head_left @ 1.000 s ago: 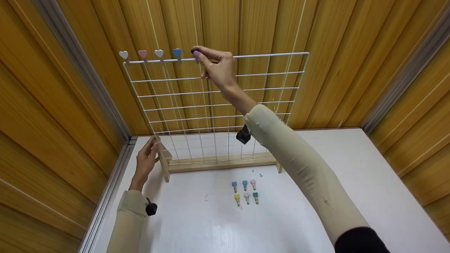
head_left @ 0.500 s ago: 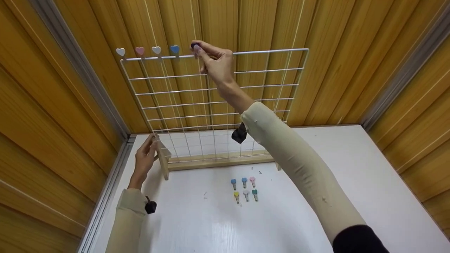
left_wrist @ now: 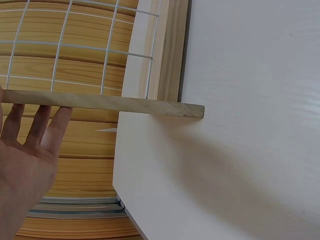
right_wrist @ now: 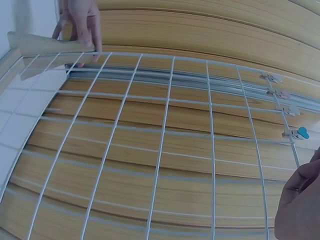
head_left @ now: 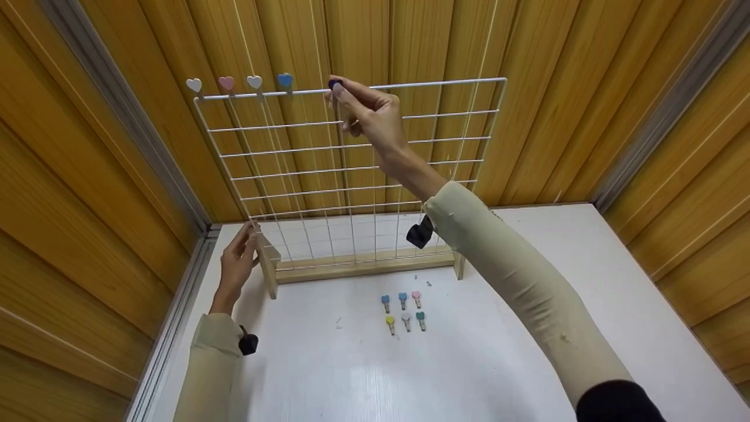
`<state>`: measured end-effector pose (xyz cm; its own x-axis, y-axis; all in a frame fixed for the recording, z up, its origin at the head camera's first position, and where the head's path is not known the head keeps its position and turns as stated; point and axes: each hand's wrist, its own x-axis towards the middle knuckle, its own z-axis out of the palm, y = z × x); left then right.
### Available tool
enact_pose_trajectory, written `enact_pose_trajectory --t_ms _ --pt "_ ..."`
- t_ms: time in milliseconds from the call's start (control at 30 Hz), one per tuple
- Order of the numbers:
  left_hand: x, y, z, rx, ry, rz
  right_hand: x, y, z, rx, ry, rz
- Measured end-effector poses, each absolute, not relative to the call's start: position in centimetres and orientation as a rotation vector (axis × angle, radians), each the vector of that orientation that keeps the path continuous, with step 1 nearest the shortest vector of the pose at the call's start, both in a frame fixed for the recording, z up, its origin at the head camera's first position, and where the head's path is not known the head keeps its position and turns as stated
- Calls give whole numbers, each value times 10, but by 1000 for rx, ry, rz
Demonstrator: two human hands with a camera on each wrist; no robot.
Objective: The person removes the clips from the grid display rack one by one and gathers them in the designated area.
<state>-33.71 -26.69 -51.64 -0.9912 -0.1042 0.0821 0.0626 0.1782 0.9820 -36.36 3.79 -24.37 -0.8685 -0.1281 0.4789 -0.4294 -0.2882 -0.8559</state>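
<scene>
A white wire grid (head_left: 436, 140) stands upright in a wooden base (head_left: 363, 271). My right hand (head_left: 381, 120) pinches a small clip with a dark purple heart (head_left: 335, 85) at the grid's top bar; my fingers hide the clip's lower part. To its left, a blue heart clip (head_left: 285, 80), a white one (head_left: 254, 82), a pink one (head_left: 226, 84) and another white one (head_left: 194, 85) sit on that bar. My left hand (left_wrist: 27, 160) grips the wooden side support (left_wrist: 125, 103), its fingers against the outer face.
On the white table (head_left: 328, 375) lie several heart clips in two rows, among them a yellow one (head_left: 391, 324) and a green one (head_left: 420, 320). Small bits (head_left: 338, 322) are scattered nearby. Wood-patterned walls (head_left: 662, 117) enclose the table's sides and back.
My right hand has shifted right along the top bar with the dark purple clip, widening its distance from the blue one. My left hand keeps its hold. The head view has shifted slightly.
</scene>
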Motion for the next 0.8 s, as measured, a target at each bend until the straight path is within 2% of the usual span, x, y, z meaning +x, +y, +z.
enact_pose_trajectory --t_ms 400,800 --pt "-332 -273 -515 52 -2314 -1897 -347 79 -272 886 -2021 2199" --pt "-334 -276 -517 45 -2304 -1937 -342 120 -296 885 -2129 2123"
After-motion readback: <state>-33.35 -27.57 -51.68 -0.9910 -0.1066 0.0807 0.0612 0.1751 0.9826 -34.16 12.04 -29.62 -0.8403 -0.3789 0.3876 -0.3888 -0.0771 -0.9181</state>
